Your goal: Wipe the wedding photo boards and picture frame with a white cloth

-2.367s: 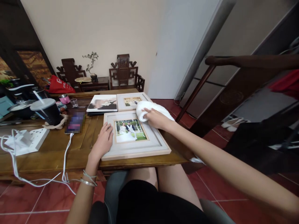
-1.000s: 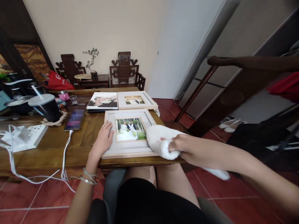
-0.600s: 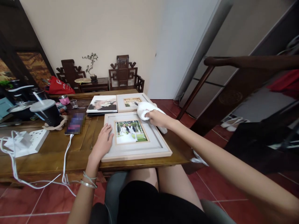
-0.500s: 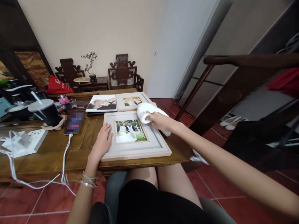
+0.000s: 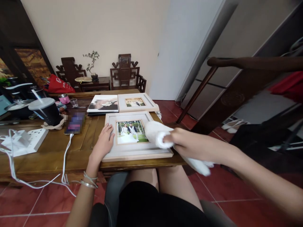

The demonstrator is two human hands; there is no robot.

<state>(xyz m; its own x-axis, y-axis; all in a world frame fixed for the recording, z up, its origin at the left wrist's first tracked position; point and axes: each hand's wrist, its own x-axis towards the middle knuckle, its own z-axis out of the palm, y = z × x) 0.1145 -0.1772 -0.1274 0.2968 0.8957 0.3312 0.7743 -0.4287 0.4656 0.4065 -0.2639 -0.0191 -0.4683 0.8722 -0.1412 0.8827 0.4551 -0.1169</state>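
A light wooden photo frame [image 5: 137,154] with a picture of two people lies flat near the table's front edge. My left hand [image 5: 105,142] rests on its left side, fingers stretched out along the border. A white cloth [image 5: 155,132], bunched up, is gripped in my right hand [image 5: 189,142] at the right side of the frame. Part of the cloth hangs down past the table edge, and it hides the frame's right border. Behind lies a second photo frame [image 5: 146,100], with a photo album [image 5: 104,102] at its left.
On the wooden table [image 5: 80,157] to the left are a phone [image 5: 74,123] on a charging cable, a power strip [image 5: 36,138], a lidded drink cup [image 5: 47,113], a pink cup [image 5: 63,99] and a small glass [image 5: 74,102]. A wooden chair [image 5: 246,63] stands at the right.
My right hand has moved with the cloth from the frame's upper right corner toward me and to the right, along its right side. My left hand has stayed in place.
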